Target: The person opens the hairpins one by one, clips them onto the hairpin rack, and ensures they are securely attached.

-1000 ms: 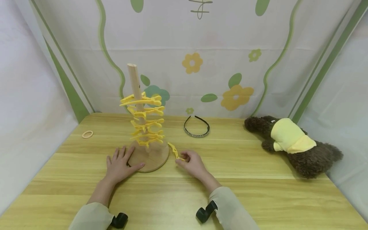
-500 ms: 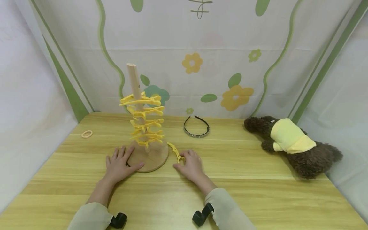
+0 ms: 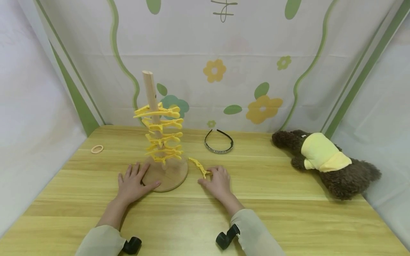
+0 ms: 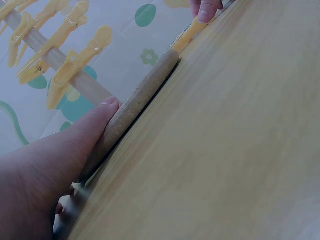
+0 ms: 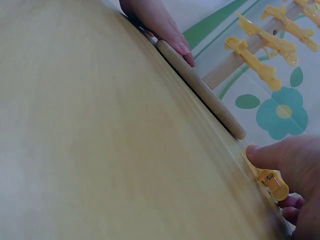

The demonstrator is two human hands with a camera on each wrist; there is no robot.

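Observation:
A round wooden base (image 3: 174, 177) carries an upright wooden post (image 3: 150, 89) with several yellow hair clips (image 3: 163, 137) stuck out along it in tiers. My left hand (image 3: 132, 185) lies spread on the base's left edge, and in the left wrist view its thumb (image 4: 107, 107) rests on the rim. To the right of the base, a loose yellow alligator hair clip (image 3: 198, 165) lies on the table. My right hand (image 3: 219, 181) pinches this clip's near end between thumb and fingers. The right wrist view shows the clip's hinge (image 5: 274, 182) beside the thumb; the curled fingers are partly hidden.
A black headband (image 3: 219, 151) with sparkling stones lies behind the hands. At the far left is a small pale ring (image 3: 97, 149). A brown plush toy (image 3: 342, 177) in a yellow shirt lies on the right. A patterned curtain (image 3: 243, 71) hangs behind the table.
My right hand first shifted slightly left, then back right, and the loose clip's near end has swung right with it. The left hand and the post have stayed put.

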